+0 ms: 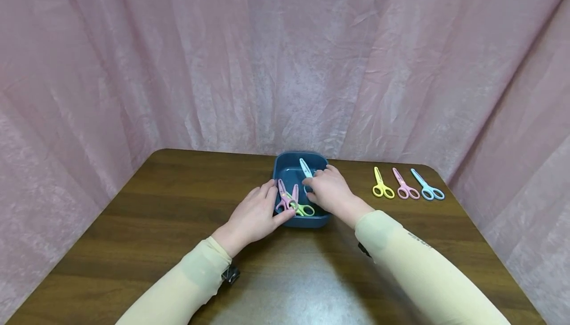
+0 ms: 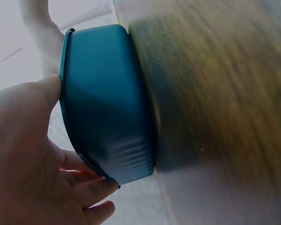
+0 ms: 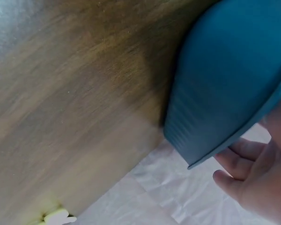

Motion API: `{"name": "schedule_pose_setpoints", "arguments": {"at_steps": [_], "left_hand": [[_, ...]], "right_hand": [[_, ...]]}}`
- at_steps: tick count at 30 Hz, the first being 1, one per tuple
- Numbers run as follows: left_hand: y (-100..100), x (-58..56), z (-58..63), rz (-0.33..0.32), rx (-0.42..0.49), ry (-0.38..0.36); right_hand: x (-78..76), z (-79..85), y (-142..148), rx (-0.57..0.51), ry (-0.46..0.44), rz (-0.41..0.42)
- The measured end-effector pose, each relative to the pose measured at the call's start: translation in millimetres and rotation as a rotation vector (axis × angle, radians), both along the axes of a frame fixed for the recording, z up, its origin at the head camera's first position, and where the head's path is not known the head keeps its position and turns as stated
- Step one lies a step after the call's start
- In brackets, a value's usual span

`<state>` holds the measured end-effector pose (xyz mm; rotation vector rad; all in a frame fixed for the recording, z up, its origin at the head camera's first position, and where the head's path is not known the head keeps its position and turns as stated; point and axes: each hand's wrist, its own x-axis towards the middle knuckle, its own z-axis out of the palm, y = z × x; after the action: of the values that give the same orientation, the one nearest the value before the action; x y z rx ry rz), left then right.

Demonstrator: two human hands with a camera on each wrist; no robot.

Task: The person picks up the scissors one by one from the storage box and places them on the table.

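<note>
With its fingers, the right hand (image 1: 331,189) pinches and partly hides light-blue scissors (image 1: 305,167) in the bin (image 1: 305,222), beyond other scissors (image 1: 282,188), while the left hand (image 1: 253,215), fingers spread, touches the left rim, three more pairs (image 1: 401,180) lying right.

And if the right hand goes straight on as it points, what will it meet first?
Probably the light blue scissors at its fingers, in or above the tray; depth leaves unclear whether they touch.

Glare on tabletop (image 1: 318,290) (wrist views hazy)
</note>
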<state>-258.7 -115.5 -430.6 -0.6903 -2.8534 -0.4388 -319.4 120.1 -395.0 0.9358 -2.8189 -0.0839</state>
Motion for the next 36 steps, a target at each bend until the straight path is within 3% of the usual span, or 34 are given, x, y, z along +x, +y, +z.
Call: {"name": "schedule_pose_setpoints", "arguments": {"at_steps": [3,16,26,31,36], "left_hand": [[0,0.2,0.2,0.003,0.0,-0.001],[-1,0.1,-0.6,0.019,0.031,-0.01],[1,-0.7,-2.3,0.012,0.017,0.011],[2,-0.2,-1.0,0.006,0.019,0.002],[0,1.4,-1.7,0.015,0.016,0.004]], "right_hand": [[6.7,3.4,4,-0.05,0.054,0.001],[20.2,13.4,35,-0.195,0.119,-0.082],[31.3,20.1,73,-0.249,0.209,-0.139],[32.4,16.7,88,-0.242,0.214,-0.167],[24.4,3.1,95,-0.206,0.162,-0.203]]}}
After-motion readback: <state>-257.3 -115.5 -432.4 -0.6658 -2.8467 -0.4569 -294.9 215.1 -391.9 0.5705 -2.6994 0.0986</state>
